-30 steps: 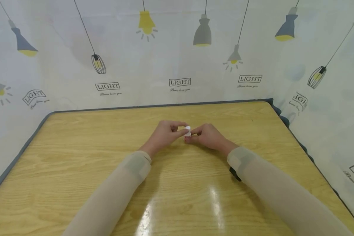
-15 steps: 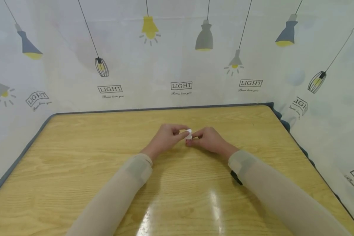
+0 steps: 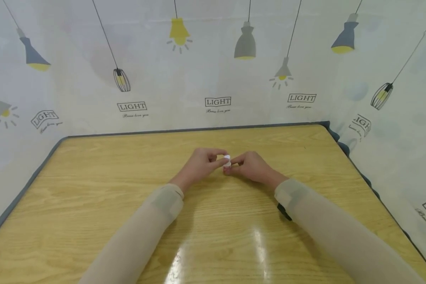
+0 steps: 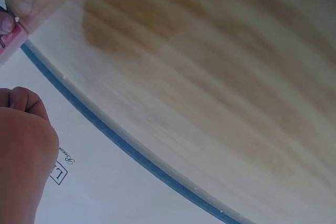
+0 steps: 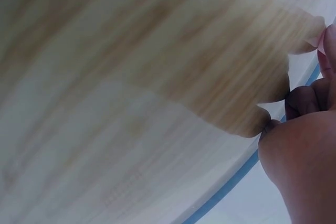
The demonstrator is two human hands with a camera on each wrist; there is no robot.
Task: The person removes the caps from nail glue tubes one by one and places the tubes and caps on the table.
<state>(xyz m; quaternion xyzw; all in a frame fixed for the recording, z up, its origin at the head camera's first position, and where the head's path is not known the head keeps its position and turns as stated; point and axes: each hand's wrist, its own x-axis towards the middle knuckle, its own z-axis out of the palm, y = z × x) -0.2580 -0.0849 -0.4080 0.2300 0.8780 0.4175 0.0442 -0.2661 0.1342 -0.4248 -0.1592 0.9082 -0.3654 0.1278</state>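
A small bottle [image 3: 227, 169] with a white cap and a red-and-white label stands upright near the middle of the table, between both hands. My left hand [image 3: 200, 162] pinches the white cap [image 3: 227, 157] between thumb and index finger. From the other side, my right hand [image 3: 253, 165] grips the bottle's lower body with thumb and fingers. In the left wrist view, part of the pink-and-white label [image 4: 13, 43] shows at the upper left edge, above the left hand [image 4: 23, 150]. The right wrist view has the right hand [image 5: 304, 129] at its right edge; the bottle is mostly out of frame there.
The wooden table [image 3: 110, 189] has a dark blue edge along its back and sides. Behind it hangs a pale cloth [image 3: 170, 79] printed with lamps and the word LIGHT. A black object [image 3: 284, 212] sits under the right sleeve's cuff.
The whole view has shifted slightly with the head. Both hands keep their hold on the bottle and its cap; no other clear change shows.
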